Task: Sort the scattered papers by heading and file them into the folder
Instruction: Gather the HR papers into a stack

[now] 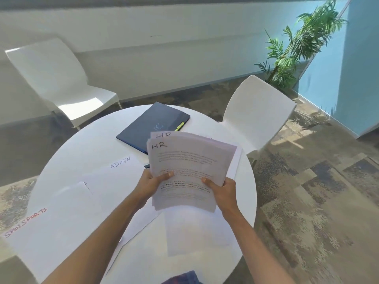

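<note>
Both hands hold a stack of printed sheets headed HR (pixel 190 160) above the round white table (pixel 82 144). My left hand (pixel 152 181) grips its lower left edge, thumb on top. My right hand (pixel 222 188) grips the lower right edge the same way. A second HR sheet peeks out behind the top one. The dark blue folder (pixel 147 124) lies closed at the table's far side, a yellow highlighter (pixel 180 126) at its right edge. A sheet headed ADMIN (pixel 121 171) lies left of the hands. Sheets headed SPORTS (pixel 47 228) lie at the near left.
Two white chairs stand beyond the table, one at far left (pixel 57 78) and one at far right (pixel 260 115). A potted plant (pixel 297 48) stands by the blue wall. Another blank sheet (pixel 194 232) lies under my right forearm. Patterned carpet surrounds the table.
</note>
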A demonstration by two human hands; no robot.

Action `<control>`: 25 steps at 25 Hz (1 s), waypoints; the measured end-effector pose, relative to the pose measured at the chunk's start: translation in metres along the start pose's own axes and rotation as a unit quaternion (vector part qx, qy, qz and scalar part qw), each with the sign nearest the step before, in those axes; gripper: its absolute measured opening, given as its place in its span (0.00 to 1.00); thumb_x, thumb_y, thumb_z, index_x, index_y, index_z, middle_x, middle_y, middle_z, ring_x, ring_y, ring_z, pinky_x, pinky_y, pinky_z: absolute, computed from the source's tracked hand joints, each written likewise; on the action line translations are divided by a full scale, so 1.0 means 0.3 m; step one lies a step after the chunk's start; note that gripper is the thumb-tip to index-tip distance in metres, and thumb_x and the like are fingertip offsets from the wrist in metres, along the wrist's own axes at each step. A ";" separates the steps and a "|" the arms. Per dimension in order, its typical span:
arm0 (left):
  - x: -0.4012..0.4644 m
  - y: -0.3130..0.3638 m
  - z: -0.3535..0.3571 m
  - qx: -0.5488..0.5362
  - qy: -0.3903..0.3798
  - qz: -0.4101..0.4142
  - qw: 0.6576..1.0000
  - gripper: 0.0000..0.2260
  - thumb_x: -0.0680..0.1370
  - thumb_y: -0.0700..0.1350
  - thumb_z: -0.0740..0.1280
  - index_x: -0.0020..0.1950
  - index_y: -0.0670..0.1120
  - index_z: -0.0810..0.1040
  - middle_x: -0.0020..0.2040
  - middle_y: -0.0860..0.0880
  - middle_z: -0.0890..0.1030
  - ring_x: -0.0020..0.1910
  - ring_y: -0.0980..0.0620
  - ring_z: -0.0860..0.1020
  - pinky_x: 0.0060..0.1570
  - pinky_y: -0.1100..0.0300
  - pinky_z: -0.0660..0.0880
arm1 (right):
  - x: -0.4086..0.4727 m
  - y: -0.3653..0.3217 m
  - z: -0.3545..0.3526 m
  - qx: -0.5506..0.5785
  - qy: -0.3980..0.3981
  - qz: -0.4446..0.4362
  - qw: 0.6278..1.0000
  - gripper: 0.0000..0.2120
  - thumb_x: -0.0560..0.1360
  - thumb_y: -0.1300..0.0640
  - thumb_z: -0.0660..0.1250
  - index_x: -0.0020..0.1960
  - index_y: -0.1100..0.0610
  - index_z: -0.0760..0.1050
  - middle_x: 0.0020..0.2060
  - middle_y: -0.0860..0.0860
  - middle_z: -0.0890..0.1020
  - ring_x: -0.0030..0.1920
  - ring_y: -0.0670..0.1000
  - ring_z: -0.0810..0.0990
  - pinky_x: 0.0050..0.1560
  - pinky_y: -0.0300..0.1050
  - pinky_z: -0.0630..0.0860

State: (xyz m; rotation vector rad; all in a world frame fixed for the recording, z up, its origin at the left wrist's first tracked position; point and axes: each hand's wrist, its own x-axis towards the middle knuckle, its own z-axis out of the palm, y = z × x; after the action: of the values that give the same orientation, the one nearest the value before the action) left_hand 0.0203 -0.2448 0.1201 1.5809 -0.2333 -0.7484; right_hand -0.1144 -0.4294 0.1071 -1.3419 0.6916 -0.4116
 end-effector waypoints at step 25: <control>-0.032 -0.041 0.053 0.024 0.031 0.016 0.999 0.14 0.73 0.47 0.75 0.58 0.53 0.83 0.51 0.53 0.86 0.51 0.46 0.83 0.54 0.47 0.80 | -0.066 0.051 -0.047 -0.047 -0.032 0.006 0.998 0.07 0.73 0.60 0.75 0.51 0.53 0.83 0.47 0.50 0.88 0.49 0.52 0.86 0.54 0.54 0.82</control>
State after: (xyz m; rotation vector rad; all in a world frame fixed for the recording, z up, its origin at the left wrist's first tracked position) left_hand 0.0002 -0.2504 0.1120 1.6392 -0.2327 -0.6724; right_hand -0.1400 -0.4240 0.0955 -1.4334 0.6724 -0.3279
